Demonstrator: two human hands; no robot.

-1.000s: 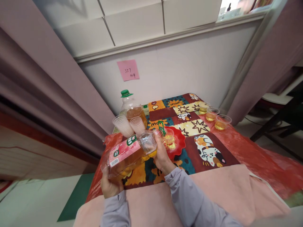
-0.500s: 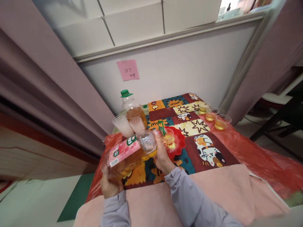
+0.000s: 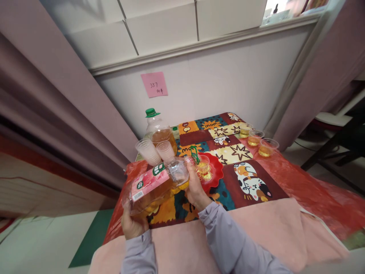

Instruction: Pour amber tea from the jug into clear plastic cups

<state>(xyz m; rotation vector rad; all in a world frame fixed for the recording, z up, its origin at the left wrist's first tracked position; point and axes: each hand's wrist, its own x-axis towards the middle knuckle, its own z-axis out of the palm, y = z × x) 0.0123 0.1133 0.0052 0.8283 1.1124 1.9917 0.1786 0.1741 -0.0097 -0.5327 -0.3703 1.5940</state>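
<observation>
I hold a large clear bottle (image 3: 155, 186) of amber drink with a pink label, tipped on its side with its neck toward the right. My left hand (image 3: 131, 224) is closed under its base. My right hand (image 3: 195, 186) grips its neck end, near the green handle loop (image 3: 194, 153). The neck points at a small clear cup (image 3: 203, 164) holding amber liquid, which stands on a red plate (image 3: 217, 169).
A second bottle with a green cap (image 3: 156, 129) stands at the back left, beside two stacks of empty clear cups (image 3: 156, 151). Three filled cups (image 3: 256, 138) line the far right of the patterned tablecloth (image 3: 251, 182). A pink note (image 3: 154, 84) hangs on the wall.
</observation>
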